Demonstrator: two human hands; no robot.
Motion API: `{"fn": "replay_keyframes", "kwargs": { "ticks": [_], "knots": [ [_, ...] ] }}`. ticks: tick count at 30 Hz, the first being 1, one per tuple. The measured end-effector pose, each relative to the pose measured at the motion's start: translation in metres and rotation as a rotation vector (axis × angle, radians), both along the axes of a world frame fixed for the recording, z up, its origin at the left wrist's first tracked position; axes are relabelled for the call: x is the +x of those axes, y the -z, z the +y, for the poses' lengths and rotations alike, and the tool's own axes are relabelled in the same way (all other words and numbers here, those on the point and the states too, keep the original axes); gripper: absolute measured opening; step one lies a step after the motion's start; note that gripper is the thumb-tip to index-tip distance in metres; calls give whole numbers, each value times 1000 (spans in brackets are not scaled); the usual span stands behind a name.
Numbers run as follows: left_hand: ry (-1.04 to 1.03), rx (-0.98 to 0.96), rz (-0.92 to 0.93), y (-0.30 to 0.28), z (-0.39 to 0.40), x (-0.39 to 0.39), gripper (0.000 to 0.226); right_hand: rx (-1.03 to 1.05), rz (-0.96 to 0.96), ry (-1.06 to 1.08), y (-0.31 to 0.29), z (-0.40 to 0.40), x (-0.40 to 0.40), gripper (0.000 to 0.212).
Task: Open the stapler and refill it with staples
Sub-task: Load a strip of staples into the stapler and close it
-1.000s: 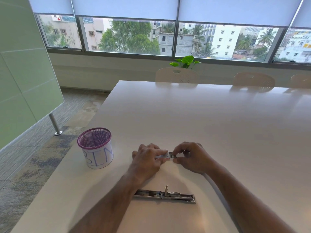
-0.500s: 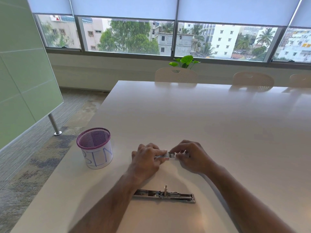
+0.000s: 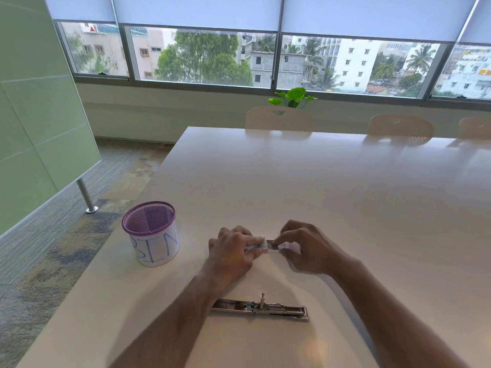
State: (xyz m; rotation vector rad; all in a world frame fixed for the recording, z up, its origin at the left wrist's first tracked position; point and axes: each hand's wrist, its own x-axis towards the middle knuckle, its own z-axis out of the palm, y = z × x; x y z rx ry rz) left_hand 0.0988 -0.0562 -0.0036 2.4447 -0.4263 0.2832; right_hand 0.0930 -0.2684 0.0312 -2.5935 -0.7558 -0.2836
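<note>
Stapler [image 3: 260, 309]: silver metal, laid open flat on the table [image 3: 345, 195], small post upright mid-length.
Left hand [image 3: 231, 254]: grip closed on staple box [image 3: 261, 246], beyond stapler.
Right hand [image 3: 305, 248]: fingertips pinching the box's other end.

Both hands, left [image 3: 230, 254] and right [image 3: 305, 249], pinch fingertip to fingertip.

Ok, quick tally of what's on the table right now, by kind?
Opened stapler: 1
Small staple box, held between left hand and right hand: 1
Purple-rimmed mesh cup marked BIN: 1
Total: 3
</note>
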Motion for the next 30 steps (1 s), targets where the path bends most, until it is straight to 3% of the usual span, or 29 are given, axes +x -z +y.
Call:
{"fn": "replay_keyframes", "kwargs": {
  "ticks": [5, 30],
  "knots": [
    [2, -6, -4, 1, 0, 0, 31, -46, -1, -24, -3, 2, -2, 32],
    [-4, -13, 0, 1, 0, -1, 32, -29, 167, 14, -9, -1, 1, 26]
  ]
}}
